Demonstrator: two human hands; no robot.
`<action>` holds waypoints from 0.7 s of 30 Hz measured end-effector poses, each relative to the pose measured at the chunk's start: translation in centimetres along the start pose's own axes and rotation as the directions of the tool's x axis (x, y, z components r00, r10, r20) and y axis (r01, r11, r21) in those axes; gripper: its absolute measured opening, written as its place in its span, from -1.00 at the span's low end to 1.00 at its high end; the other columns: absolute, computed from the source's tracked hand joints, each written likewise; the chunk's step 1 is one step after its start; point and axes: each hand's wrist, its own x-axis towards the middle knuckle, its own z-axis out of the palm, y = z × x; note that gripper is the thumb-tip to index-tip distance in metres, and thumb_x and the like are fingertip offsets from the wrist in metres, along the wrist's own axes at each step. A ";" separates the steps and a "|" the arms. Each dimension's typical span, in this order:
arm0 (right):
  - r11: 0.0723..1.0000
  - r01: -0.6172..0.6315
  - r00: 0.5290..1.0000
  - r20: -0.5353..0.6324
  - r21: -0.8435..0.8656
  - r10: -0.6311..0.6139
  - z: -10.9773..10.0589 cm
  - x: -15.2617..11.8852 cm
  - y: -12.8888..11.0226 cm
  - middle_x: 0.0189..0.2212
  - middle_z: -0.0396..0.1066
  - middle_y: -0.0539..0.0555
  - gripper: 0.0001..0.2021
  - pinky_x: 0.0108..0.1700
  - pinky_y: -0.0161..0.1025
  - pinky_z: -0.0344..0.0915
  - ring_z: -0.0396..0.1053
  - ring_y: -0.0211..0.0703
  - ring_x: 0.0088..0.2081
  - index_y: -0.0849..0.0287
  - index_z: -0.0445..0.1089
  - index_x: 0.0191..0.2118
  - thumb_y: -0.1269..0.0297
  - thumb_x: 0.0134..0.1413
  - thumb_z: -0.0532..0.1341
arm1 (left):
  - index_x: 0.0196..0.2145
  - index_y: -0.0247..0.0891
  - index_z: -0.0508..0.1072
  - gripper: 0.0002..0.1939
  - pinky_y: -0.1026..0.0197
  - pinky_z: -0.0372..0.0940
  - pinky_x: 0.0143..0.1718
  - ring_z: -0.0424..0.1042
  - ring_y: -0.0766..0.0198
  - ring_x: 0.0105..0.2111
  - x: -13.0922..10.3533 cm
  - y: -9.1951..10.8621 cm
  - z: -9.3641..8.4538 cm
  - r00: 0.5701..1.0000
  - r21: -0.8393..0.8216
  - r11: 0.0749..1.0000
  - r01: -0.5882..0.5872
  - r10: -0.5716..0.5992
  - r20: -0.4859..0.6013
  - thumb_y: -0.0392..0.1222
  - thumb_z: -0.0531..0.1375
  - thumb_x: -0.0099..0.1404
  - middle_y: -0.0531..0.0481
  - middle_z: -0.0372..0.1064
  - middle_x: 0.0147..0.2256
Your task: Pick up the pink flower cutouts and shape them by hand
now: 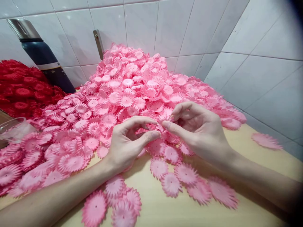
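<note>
The main heap of petal discs (132, 82) lies on the table (189, 214). At its left are the bottle (44, 56), a second heap (21, 88) and a container (15, 130); behind it, the wall (142, 22); before it, loose discs (171, 184) (one stray disc (266, 140) sits to its right).

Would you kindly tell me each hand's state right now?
Left hand: curled; whether it holds anything cannot be told.
Right hand: pinching a pink flower-shaped piece.

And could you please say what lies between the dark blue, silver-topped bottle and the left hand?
Pink, round, fringed pieces lie heaped between the bottle and left hand in the head view.
</note>
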 end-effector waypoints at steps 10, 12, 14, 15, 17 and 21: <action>0.986 0.142 0.989 -0.020 -0.088 -0.144 0.8 -0.4 0.5 -0.40 0.27 -0.03 -0.81 -0.28 -0.24 0.31 0.29 -0.24 -0.35 0.10 0.28 -0.31 0.53 0.05 0.25 | -0.39 -0.26 0.54 -0.92 0.32 0.36 -0.30 0.43 0.33 -0.32 0.2 -0.3 0.1 0.998 0.022 0.998 -0.062 0.061 0.020 -0.35 0.35 0.10 -0.01 0.48 -0.34; 0.971 0.193 0.981 -0.002 -0.141 -0.195 0.7 -0.4 0.7 -0.38 0.28 -0.03 -0.81 -0.28 -0.25 0.30 0.30 -0.24 -0.34 0.10 0.30 -0.29 0.55 0.07 0.23 | -0.40 -0.28 0.54 -0.93 0.32 0.34 -0.31 0.42 0.33 -0.32 0.2 -0.3 0.1 0.998 0.043 0.998 -0.050 0.049 0.031 -0.33 0.35 0.11 -0.02 0.47 -0.35; 0.947 0.247 0.968 0.012 -0.203 -0.250 0.6 -0.4 0.9 -0.36 0.31 -0.02 -0.80 -0.28 -0.25 0.30 0.31 -0.25 -0.32 0.10 0.31 -0.26 0.56 0.08 0.22 | -0.40 -0.29 0.53 -0.93 0.33 0.33 -0.35 0.41 0.35 -0.37 0.2 -0.3 0.1 0.999 0.030 1.000 -0.009 0.008 0.043 -0.32 0.34 0.12 -0.01 0.46 -0.37; 0.933 0.273 0.961 0.016 -0.234 -0.277 0.5 -0.4 1.0 -0.35 0.32 -0.02 -0.80 -0.27 -0.26 0.30 0.32 -0.25 -0.32 0.11 0.31 -0.25 0.57 0.08 0.22 | -0.40 -0.29 0.52 -0.93 0.34 0.32 -0.37 0.40 0.37 -0.39 0.2 -0.4 0.1 0.999 0.010 1.000 0.019 -0.020 0.047 -0.32 0.34 0.12 0.01 0.45 -0.39; 0.905 0.315 0.946 0.016 -0.288 -0.324 0.4 -0.5 1.2 -0.33 0.34 -0.02 -0.78 -0.25 -0.27 0.31 0.33 -0.26 -0.30 0.11 0.32 -0.23 0.58 0.07 0.23 | -0.40 -0.30 0.51 -0.93 0.37 0.31 -0.41 0.39 0.40 -0.44 0.2 -0.4 0.2 0.995 -0.040 0.996 0.085 -0.082 0.055 -0.31 0.34 0.12 0.03 0.43 -0.43; 0.869 0.353 0.928 0.013 -0.347 -0.372 0.3 -0.4 1.4 -0.32 0.35 -0.01 -0.76 -0.24 -0.26 0.31 0.34 -0.26 -0.28 0.11 0.33 -0.22 0.60 0.06 0.22 | -0.41 -0.31 0.50 -0.92 0.39 0.30 -0.42 0.38 0.43 -0.46 0.3 -0.4 0.1 0.985 -0.095 0.982 0.161 -0.154 0.075 -0.31 0.34 0.12 0.06 0.42 -0.45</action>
